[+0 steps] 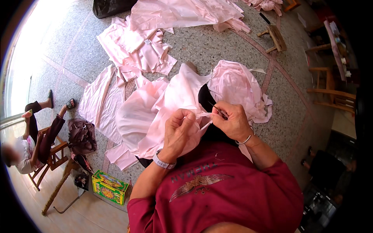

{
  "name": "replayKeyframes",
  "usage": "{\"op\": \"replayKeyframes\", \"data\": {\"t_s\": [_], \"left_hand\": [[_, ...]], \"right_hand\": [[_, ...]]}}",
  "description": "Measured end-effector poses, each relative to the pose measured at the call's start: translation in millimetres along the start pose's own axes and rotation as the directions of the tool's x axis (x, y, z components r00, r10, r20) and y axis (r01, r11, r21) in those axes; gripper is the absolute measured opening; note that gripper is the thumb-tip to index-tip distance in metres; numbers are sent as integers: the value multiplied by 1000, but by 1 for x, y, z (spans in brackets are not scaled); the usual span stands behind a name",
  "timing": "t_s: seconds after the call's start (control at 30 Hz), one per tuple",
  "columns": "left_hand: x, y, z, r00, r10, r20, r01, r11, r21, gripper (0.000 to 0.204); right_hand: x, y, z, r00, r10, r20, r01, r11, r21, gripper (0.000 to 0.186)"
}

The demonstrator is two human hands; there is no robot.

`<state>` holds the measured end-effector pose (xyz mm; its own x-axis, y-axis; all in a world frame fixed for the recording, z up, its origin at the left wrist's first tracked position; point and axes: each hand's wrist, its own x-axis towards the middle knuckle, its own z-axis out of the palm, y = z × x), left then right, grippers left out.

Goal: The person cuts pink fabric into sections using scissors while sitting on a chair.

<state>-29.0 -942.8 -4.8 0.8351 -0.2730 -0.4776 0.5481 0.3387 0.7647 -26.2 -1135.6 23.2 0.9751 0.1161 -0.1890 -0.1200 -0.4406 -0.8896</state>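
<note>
Pale pink fabric lies gathered over my lap and dark legs. My left hand pinches an edge of it, with a narrow folded strip stretching toward the other hand. My right hand is closed around a slim dark metal tool, apparently small scissors, pointing up and left, and its thumb is at the pink strip. The exact contact between tool and cloth is too small to tell. A bunched pink piece sits just beyond my right hand.
Pink pieces cover the floor ahead, beside a black bag. A seated person is at the left, near a brown bundle and green box. A wooden stool and chairs stand right.
</note>
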Motion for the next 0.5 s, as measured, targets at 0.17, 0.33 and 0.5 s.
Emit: {"op": "replayKeyframes", "data": {"t_s": [0.17,0.33,0.5], "left_hand": [[3,-7,-7,996,-75,46,76,997,-21,17],[3,-4,-3,999,-53,-1,53,999,8,17],[2,5,2,996,-87,30,85,995,53,13]], "right_hand": [[-2,-3,3,999,-12,-44,13,1000,23,10],[0,-5,3,999,-11,-42,11,1000,8,10],[1,-6,3,999,-40,-32,39,999,-16,10]]}}
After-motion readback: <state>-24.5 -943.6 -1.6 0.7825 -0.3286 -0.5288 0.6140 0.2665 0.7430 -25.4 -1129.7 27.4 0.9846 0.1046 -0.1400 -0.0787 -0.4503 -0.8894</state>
